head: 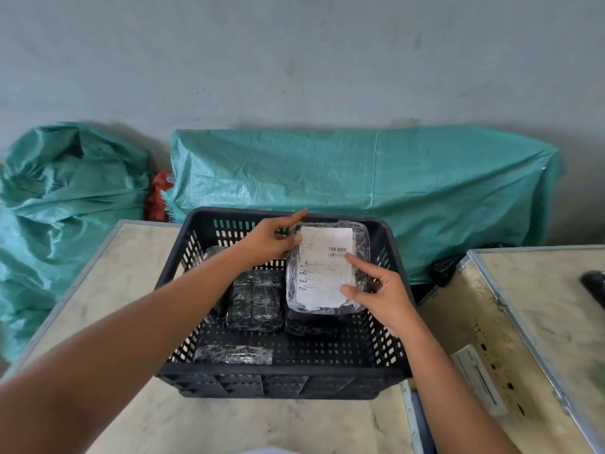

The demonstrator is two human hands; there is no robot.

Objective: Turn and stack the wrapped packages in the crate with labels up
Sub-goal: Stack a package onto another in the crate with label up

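Two bare hands reach into a black slotted crate (pixel 389 352) on a pale table (pixel 137 280). Nearest lies one wrapped package (pixel 234 354) at the front wall; another (pixel 256 301) sits mid-floor. The right hand (pixel 376 290) and left hand (pixel 275 239) pinch a labelled package (pixel 324 268) by its edges, white label up, atop a dark package (pixel 314 322) at the back right

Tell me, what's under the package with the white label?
Another dark wrapped package peeks out beneath the labelled package, inside the black crate. Most of it is covered, so any label is hidden.
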